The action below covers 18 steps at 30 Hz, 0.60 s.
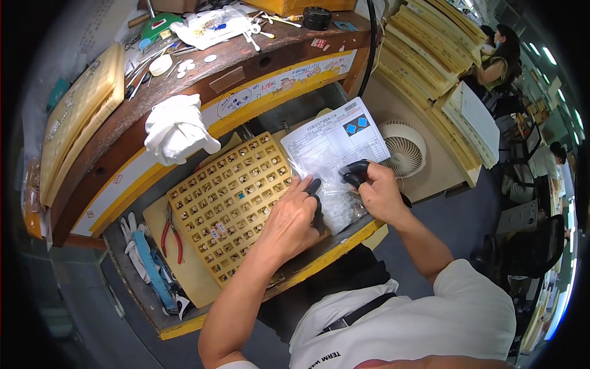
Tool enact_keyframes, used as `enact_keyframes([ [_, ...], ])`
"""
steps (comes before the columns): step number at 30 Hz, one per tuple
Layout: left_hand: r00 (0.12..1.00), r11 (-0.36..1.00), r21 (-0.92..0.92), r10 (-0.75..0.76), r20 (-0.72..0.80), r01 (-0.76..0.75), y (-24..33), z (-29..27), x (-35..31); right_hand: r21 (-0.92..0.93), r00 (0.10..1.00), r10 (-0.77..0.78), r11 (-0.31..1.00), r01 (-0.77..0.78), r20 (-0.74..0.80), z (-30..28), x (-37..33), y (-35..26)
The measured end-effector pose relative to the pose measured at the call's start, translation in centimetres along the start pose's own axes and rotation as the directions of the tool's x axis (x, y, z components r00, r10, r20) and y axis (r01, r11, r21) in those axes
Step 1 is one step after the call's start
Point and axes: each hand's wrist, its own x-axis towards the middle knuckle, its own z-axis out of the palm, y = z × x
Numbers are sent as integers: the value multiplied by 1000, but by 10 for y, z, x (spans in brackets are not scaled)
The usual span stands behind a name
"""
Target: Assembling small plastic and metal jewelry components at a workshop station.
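My left hand (294, 216) rests on the right edge of a wooden grid tray (227, 203) whose many small cells hold tiny parts, its black-capped fingertips touching a clear plastic bag (335, 206) of small white pieces. My right hand (376, 190), also with black finger caps, pinches the upper part of that bag. A printed white sheet (335, 138) with two blue marks lies under the bag. Both lie on a pull-out drawer shelf (344, 243) with a yellow edge.
Red-handled pliers (172, 237), blue tools and white gloves lie left of the tray. A white cloth (177, 129) hangs on the wooden bench (246, 55). A small white fan (402, 147) stands to the right, beside stacked wooden trays (430, 49). Other people sit at the far right.
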Motion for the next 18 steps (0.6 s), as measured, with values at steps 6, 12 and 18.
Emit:
enact_keyframes([
  [6, 932, 928, -353, -228, -283, 120, 0, -7, -2, 74, 984, 68, 996, -56, -168, 7, -1, -11],
  [12, 881, 596, -779, -456, -127, 196, 4, -10, 0, -182, 954, -235, 962, 202, -187, 5, -1, -17],
  [18, 883, 612, -717, -470, 11, 335, 8, 2, 1, 139, 990, 0, 990, 20, -142, 12, -8, -13],
])
